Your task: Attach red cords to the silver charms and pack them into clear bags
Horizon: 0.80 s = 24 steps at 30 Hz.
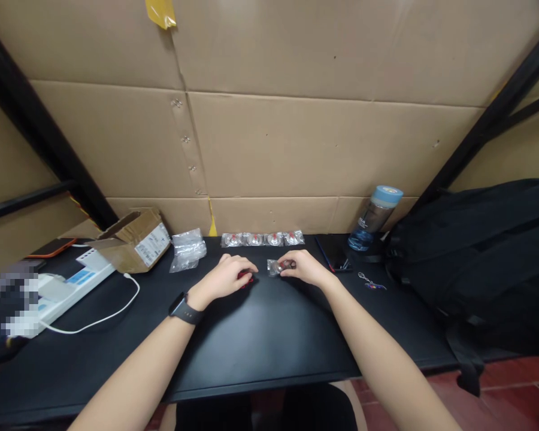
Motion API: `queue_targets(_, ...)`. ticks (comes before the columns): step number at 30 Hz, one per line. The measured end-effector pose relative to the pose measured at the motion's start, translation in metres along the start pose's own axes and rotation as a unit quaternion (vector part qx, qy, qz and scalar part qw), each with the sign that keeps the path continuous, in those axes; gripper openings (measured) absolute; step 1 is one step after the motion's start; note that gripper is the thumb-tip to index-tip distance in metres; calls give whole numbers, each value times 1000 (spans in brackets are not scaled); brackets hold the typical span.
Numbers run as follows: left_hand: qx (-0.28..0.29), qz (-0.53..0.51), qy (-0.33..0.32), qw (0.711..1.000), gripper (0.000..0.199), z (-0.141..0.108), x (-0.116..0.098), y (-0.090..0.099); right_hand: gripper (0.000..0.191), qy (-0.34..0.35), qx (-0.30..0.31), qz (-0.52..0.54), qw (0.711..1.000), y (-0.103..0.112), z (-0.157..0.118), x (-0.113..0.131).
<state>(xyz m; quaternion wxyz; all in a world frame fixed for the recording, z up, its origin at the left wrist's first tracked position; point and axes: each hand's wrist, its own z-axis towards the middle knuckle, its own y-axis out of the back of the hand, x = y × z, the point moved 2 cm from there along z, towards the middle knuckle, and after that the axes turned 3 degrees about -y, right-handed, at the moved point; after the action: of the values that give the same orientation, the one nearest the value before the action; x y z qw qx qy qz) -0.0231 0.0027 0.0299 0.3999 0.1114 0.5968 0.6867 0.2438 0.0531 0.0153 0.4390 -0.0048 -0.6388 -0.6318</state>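
My left hand (227, 277), with a dark watch on its wrist, is curled over a small red object (245, 278) on the black table. Its fingers mostly cover that object, so its kind is unclear. Just to the right, my right hand (309, 268) pinches a small clear plastic packet (273, 267) lying flat on the table; the fingers hide its right part. Behind both hands, several similar clear packets (254, 239) form a row along the cardboard wall, each with a round silvery item and a red mark. Crumpled clear plastic bags (188, 249) lie left of the row.
An opened cardboard box (132, 242) and a white power strip (67, 294) with a white cable (105, 321) occupy the left. Toward the right are a dark phone-like slab (335, 252), a keychain (372, 283), a blue-lidded bottle (374, 218) and a large black backpack (480, 263).
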Motion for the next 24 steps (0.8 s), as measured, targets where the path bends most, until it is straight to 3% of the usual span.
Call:
queue_targets(3, 11, -13, -35, 999, 28, 2, -15, -7, 25, -1, 24, 9, 1000, -1, -2, 6)
queue_targets(6, 22, -5, -57, 998, 29, 4, -26, -16, 36, 18, 17, -45, 999, -3, -1, 14)
queue_targets(9, 17, 16, -61, 998, 28, 5, -28, -23, 34, 2, 9, -76, 997, -5, -1, 16)
queue_targets(13, 9, 24, -60, 998, 26, 5, -24, -27, 25, -4, 24, -15, 1000, -3, -4, 15)
queue_targets(19, -2, 18, -50, 999, 18, 6, -24, -25, 19, -1, -89, -24, 996, 8, -2, 16)
queue_targets(24, -3, 20, -45, 999, 17, 5, -24, -24, 12, -19, -145, 0, 989, 19, -4, 16)
